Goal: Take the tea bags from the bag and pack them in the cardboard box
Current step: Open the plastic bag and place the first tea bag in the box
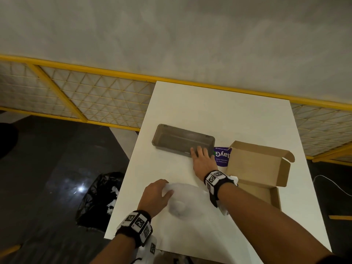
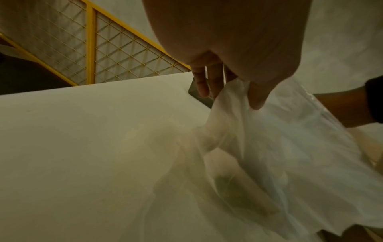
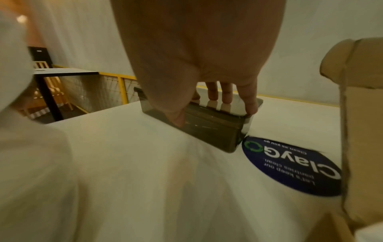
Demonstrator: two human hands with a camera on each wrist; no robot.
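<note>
A thin white plastic bag (image 1: pixel 192 195) lies crumpled on the near part of the white table (image 1: pixel 228 115). A dim greyish lump (image 1: pixel 178 206) shows through it; I cannot make out single tea bags. My left hand (image 1: pixel 166 187) pinches the bag's (image 2: pixel 290 147) upper edge between thumb and fingers (image 2: pixel 203 88). The open cardboard box (image 1: pixel 261 164) stands at the right, lid flap raised. My right hand (image 1: pixel 200 152) reaches ahead to a dark translucent tray (image 1: pixel 175 140). Its fingers (image 3: pixel 225 96) hang over the near rim and the thumb presses the tray's (image 3: pixel 213 131) outer wall.
A purple round sticker (image 1: pixel 222 156) lies flat between the tray and the box. A black rubbish bag (image 1: pixel 101 199) sits on the dark floor to the left of the table. A yellow mesh railing (image 1: pixel 76 96) runs behind the table's far edge.
</note>
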